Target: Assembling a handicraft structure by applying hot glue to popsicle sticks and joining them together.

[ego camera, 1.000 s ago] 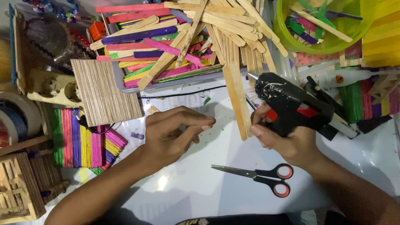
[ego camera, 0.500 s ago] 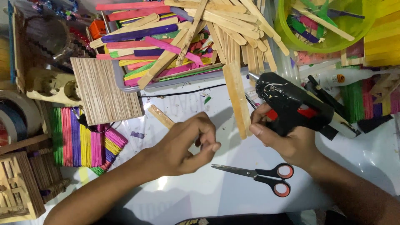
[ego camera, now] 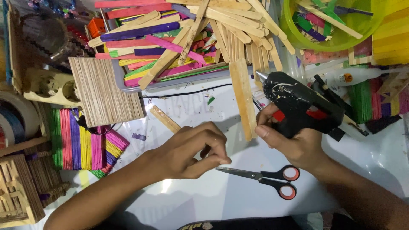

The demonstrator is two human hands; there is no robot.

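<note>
My right hand (ego camera: 298,145) grips a black hot glue gun (ego camera: 298,102) with a red trigger, its nozzle pointing up-left. The thumb rests by the lower end of a long plain wooden stick (ego camera: 243,100) that leans out of the stick pile. My left hand (ego camera: 191,151) hovers over the white table with its fingers curled and fingertips pinched together; nothing shows in it. A short plain stick (ego camera: 165,119) lies just up-left of that hand. Scissors (ego camera: 272,175) with red and black handles lie between the two hands, below them.
A tray (ego camera: 128,87) heaped with plain and coloured craft sticks fills the top. A green bowl (ego camera: 294,32) of sticks sits top right, a glue bottle (ego camera: 353,76) beside it. A wooden stick panel (ego camera: 104,91), a rainbow stick mat (ego camera: 81,145), tape rolls and stick-built boxes (ego camera: 19,194) crowd the left.
My left hand has slid down and right, off the short stick that it covered, and its fingers have curled into a pinch. The right hand and glue gun have barely moved.
</note>
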